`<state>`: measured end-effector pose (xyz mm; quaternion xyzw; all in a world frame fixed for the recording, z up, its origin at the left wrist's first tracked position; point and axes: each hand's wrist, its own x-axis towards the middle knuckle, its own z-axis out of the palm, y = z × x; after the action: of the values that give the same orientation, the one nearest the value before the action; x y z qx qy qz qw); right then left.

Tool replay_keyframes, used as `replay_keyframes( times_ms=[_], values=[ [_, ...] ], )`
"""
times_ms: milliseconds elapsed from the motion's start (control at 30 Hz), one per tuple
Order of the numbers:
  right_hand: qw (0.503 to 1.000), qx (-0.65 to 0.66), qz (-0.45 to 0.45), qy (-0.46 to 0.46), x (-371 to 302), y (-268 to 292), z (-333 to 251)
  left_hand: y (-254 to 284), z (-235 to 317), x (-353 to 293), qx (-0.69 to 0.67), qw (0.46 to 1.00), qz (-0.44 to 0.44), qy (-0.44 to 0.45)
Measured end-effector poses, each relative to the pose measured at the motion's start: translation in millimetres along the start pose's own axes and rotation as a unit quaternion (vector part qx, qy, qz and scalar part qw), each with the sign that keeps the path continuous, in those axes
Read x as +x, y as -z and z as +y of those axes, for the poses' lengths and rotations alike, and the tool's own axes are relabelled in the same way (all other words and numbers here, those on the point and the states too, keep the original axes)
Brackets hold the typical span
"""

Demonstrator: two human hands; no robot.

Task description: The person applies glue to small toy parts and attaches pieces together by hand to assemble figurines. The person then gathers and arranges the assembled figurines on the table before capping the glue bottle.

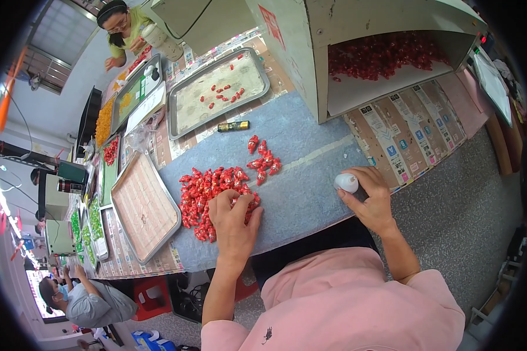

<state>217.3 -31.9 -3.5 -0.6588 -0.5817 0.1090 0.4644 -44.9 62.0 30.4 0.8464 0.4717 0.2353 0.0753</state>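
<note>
A heap of small red pieces with gold and white marks (197,188) lies on the blue cloth (301,131). My left hand (235,219) rests over its near right side, fingers curved and apart. The fingertips touch the heap, and no piece shows in their grip. Several more red pieces (263,159) lie loose just beyond, towards the right. In my right hand (370,202), at the right part of the cloth, a small white squeeze bottle (346,183) is held between thumb and fingers, its tip turned towards me.
A metal tray with scattered red pieces (184,123) stands behind; a black and gold cylinder (233,126) lies before it. Another metal tray (173,225) sits left. An open-fronted box (322,82) holding red pieces rises at back right. Co-workers sit at the far left (96,301) and back (126,29).
</note>
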Motion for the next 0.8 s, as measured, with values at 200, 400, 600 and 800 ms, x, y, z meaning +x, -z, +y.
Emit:
replay_keyframes(
  times_ms=[200, 400, 600, 800],
  values=[
    [1.0, 0.001, -0.002, -0.003, 0.0, -0.2, -0.6, -14.6, 13.9, -3.5, 0.01, 0.997, 0.018, -0.08],
    [1.0, 0.007, -0.006, -0.003, -0.4, -1.4, -1.0, -31.1, 22.6, 3.1, -0.11, 0.99, 0.011, -0.088],
    [1.0, 0.002, -0.008, -0.004, -1.2, 0.0, 0.6, -19.8, -9.4, 21.6, -0.116, 0.989, 0.089, -0.032],
    [1.0, -0.002, -0.009, -0.002, -1.8, -0.6, 3.3, 5.1, -36.5, 40.5, 0.013, 0.998, 0.045, 0.044]
  ],
)
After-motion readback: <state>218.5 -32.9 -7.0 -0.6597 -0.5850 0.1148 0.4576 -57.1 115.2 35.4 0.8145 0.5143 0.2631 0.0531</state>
